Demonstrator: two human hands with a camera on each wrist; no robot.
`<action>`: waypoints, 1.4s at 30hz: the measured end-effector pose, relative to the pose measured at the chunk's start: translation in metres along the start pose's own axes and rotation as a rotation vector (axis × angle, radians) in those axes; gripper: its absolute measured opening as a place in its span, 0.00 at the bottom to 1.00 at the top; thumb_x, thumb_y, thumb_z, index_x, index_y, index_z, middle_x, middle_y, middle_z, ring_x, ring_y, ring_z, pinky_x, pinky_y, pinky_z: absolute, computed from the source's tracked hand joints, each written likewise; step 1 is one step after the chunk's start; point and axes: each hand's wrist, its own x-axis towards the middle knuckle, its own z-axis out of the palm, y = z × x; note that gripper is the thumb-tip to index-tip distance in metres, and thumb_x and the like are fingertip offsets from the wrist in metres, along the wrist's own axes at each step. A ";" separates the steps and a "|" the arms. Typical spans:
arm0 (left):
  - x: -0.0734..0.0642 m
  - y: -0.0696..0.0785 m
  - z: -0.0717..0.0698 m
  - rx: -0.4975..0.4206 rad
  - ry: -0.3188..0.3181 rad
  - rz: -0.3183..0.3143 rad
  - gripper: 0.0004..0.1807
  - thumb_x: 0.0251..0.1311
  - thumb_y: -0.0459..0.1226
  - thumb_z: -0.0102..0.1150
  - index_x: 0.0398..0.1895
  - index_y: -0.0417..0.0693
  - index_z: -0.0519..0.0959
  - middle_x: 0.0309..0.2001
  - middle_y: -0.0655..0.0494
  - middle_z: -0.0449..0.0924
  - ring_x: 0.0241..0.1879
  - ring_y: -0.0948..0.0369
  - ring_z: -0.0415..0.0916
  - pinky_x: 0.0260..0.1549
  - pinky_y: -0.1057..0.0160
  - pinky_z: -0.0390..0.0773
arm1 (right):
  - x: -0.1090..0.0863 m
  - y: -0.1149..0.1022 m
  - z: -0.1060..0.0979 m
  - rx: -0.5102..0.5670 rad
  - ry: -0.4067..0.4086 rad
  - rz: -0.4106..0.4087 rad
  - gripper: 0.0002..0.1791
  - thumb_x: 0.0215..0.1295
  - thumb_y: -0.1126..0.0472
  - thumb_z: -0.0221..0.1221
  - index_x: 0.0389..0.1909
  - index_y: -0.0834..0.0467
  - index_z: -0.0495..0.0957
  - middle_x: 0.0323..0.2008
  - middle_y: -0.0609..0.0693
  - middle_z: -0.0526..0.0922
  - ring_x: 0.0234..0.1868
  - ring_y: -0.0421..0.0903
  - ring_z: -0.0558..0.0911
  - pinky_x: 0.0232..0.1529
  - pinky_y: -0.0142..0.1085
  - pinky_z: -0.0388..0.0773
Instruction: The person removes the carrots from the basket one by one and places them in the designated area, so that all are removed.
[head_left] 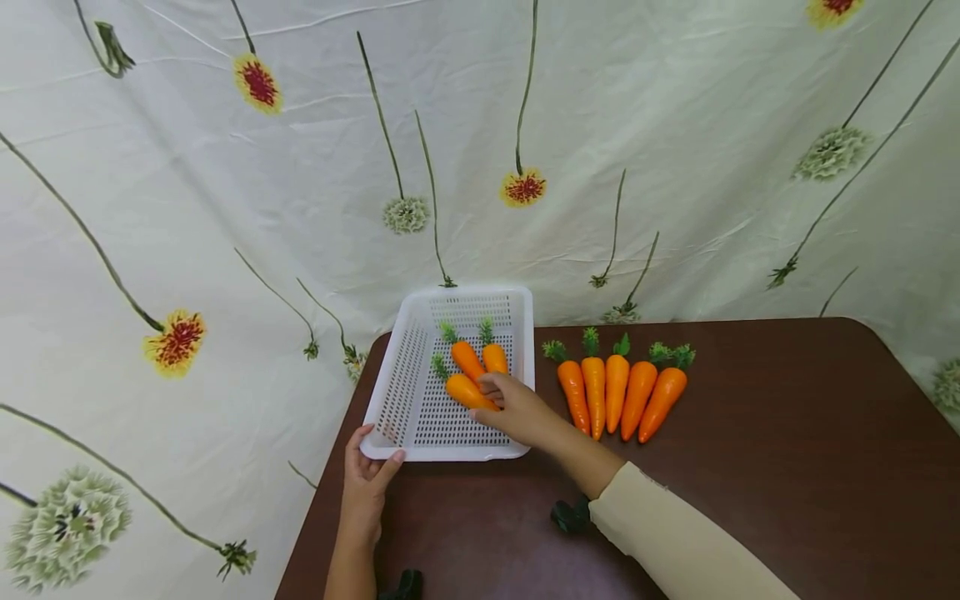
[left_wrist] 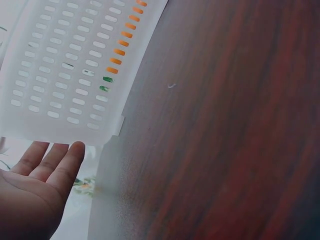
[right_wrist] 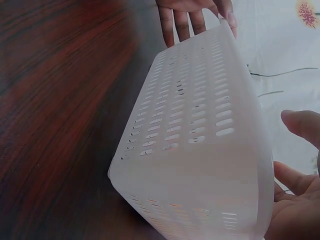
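Note:
A white perforated plastic basket (head_left: 390, 358) stands at the table's left end. My left hand (head_left: 365, 487) grips its near left corner, thumb at the rim; in the left wrist view, its fingers (left_wrist: 60, 165) reach up to the basket's end. Three orange toy carrots with green tops lie in the basket. My right hand (head_left: 517, 408) reaches over the right side and holds the nearest carrot (head_left: 465, 390) by its narrow end, between thumb and fingers. The other two carrots, one in the middle (head_left: 467, 358) and one at the right (head_left: 494, 357), lie just beyond that hand.
Several more carrots (head_left: 617, 387) lie in a row on the dark brown table (head_left: 787, 433), right of the basket, tops pointing away. A flower-printed cloth (head_left: 675, 125) hangs behind the table. A small dark object (head_left: 572, 516) shows beside the right sleeve.

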 end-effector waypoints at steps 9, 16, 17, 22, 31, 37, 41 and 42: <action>0.000 0.001 0.001 -0.001 -0.001 -0.012 0.42 0.66 0.32 0.63 0.76 0.58 0.50 0.71 0.49 0.64 0.62 0.67 0.73 0.53 0.79 0.74 | 0.011 -0.007 0.003 -0.018 -0.030 0.053 0.37 0.68 0.51 0.64 0.72 0.62 0.64 0.67 0.61 0.74 0.70 0.58 0.72 0.71 0.53 0.69; 0.000 0.001 0.001 0.005 0.001 -0.008 0.42 0.66 0.32 0.63 0.76 0.58 0.50 0.71 0.48 0.64 0.62 0.67 0.73 0.53 0.79 0.74 | 0.022 -0.005 0.006 0.017 -0.033 0.084 0.43 0.63 0.46 0.68 0.73 0.60 0.63 0.70 0.58 0.71 0.72 0.55 0.71 0.73 0.51 0.66; 0.000 0.001 0.001 0.006 0.001 -0.005 0.42 0.66 0.32 0.63 0.76 0.57 0.50 0.71 0.48 0.64 0.62 0.67 0.73 0.53 0.79 0.74 | 0.024 -0.005 0.006 0.021 -0.035 0.095 0.44 0.62 0.45 0.69 0.74 0.59 0.63 0.71 0.57 0.71 0.72 0.54 0.70 0.73 0.50 0.66; 0.000 0.001 0.000 0.002 0.006 0.006 0.42 0.66 0.31 0.63 0.76 0.56 0.50 0.70 0.48 0.64 0.62 0.65 0.73 0.53 0.79 0.74 | 0.030 -0.005 0.008 0.037 -0.046 0.124 0.47 0.59 0.43 0.71 0.75 0.57 0.61 0.74 0.55 0.68 0.75 0.52 0.67 0.74 0.51 0.64; -0.001 0.001 0.000 -0.005 0.007 0.000 0.43 0.65 0.31 0.63 0.76 0.56 0.50 0.71 0.47 0.63 0.62 0.67 0.73 0.53 0.79 0.74 | 0.039 -0.002 0.016 0.072 -0.054 0.168 0.50 0.59 0.44 0.71 0.76 0.56 0.59 0.75 0.55 0.65 0.76 0.55 0.64 0.76 0.52 0.62; -0.001 0.000 -0.001 -0.007 0.010 -0.003 0.42 0.65 0.30 0.63 0.76 0.56 0.50 0.70 0.48 0.64 0.62 0.67 0.74 0.53 0.79 0.75 | 0.042 0.001 0.022 0.037 -0.052 0.195 0.53 0.58 0.43 0.71 0.78 0.55 0.55 0.77 0.55 0.62 0.77 0.55 0.63 0.76 0.54 0.60; 0.000 -0.001 -0.001 -0.007 0.003 0.002 0.42 0.65 0.30 0.63 0.76 0.56 0.50 0.70 0.47 0.64 0.61 0.66 0.74 0.53 0.78 0.75 | 0.044 0.001 0.023 0.007 -0.050 0.222 0.57 0.56 0.40 0.72 0.79 0.54 0.52 0.77 0.55 0.61 0.77 0.56 0.63 0.76 0.56 0.59; 0.000 -0.001 -0.001 -0.006 0.002 0.003 0.42 0.65 0.31 0.63 0.76 0.56 0.50 0.70 0.47 0.64 0.61 0.66 0.74 0.53 0.78 0.75 | 0.044 0.000 0.023 0.005 -0.052 0.228 0.58 0.56 0.39 0.71 0.80 0.54 0.51 0.77 0.55 0.61 0.77 0.56 0.62 0.76 0.57 0.59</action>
